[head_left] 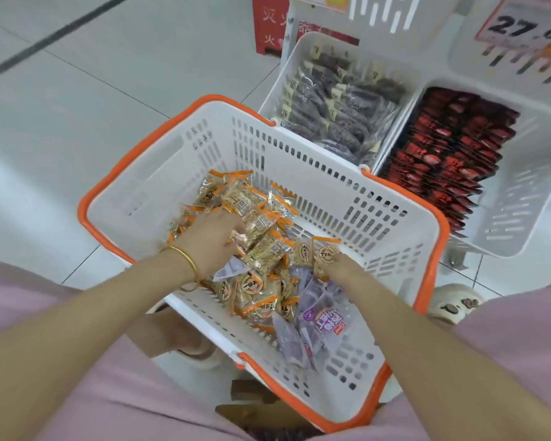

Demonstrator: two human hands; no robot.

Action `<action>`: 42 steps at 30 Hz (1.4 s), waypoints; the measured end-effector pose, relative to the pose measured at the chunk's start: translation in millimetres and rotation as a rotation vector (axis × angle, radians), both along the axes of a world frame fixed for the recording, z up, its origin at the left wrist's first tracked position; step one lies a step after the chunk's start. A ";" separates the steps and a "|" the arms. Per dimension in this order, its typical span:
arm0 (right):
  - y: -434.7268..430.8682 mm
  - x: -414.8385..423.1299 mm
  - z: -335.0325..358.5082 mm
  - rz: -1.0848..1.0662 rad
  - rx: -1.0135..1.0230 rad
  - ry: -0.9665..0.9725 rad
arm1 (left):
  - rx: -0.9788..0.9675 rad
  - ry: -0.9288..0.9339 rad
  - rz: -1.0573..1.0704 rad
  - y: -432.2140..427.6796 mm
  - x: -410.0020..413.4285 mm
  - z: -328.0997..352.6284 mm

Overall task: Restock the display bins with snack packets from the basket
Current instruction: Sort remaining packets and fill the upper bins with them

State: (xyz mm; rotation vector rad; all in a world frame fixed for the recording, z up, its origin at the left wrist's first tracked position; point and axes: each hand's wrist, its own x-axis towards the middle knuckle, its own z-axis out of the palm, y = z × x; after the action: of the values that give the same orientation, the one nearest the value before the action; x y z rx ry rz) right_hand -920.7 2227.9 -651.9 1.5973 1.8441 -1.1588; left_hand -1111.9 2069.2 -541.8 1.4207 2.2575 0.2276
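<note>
1. The basket (pixel 159 173) is white with an orange rim and sits low in front of the person, its far edge close against the display bins. Open floor (pixel 61 100) lies beyond its left edge, giving room to shift it.
2. The left hand (pixel 215 238) reaches in over the near-left edge. Its fingers are curled down into the heap and clamped on orange-trimmed packets (pixel 255 214). I judge this to be gathering a handful rather than taking single pieces.
3. The orange-trimmed packets lie loose from the middle of the basket to its near edge. The basket bottom is bare toward the far-right corner. The walls are high, so any lift must clear the rim.
4. The right hand (pixel 344 267) is at the right side of the heap, with finger and thumb pinching one orange-trimmed packet.
5. The purple packets (pixel 320 316) lie toward the near-right corner, beside the right forearm. Neither hand grips them.
6. The dark-packet bin (pixel 295 63) stands beyond the far edge and the red-packet bin (pixel 519 214) stands to its right.
   - Both tilt toward the person for easy reach, and their stock is set in rows.
   - The red-packet bin shows bare wall at its lower right end.
   - No bin of orange-trimmed stock is in view, so the destination cannot be told.
</note>
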 end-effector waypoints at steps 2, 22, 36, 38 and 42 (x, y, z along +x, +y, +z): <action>-3.7 -1.2 -4.1 0.029 -0.040 -0.016 | -0.179 0.075 -0.089 -4.8 -0.2 -17.2; -21.2 1.9 86.6 -0.358 0.010 0.924 | -0.002 -0.008 0.089 28.1 -0.6 -5.1; 1.8 8.8 133.4 -0.353 -0.309 1.169 | 0.352 -0.922 0.531 56.3 23.8 54.4; 2.1 8.0 132.7 -0.419 -0.393 1.230 | 0.389 -0.951 0.536 61.3 29.6 57.1; 5.4 5.5 130.5 -0.541 -0.481 1.374 | 0.382 -1.163 0.387 68.3 37.0 66.4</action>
State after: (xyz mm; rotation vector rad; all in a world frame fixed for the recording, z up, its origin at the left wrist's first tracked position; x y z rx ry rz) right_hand -915.2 2233.2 -521.4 0.9939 1.4092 -3.1761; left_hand -1075.0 2137.5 -475.4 0.6267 1.4632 1.2789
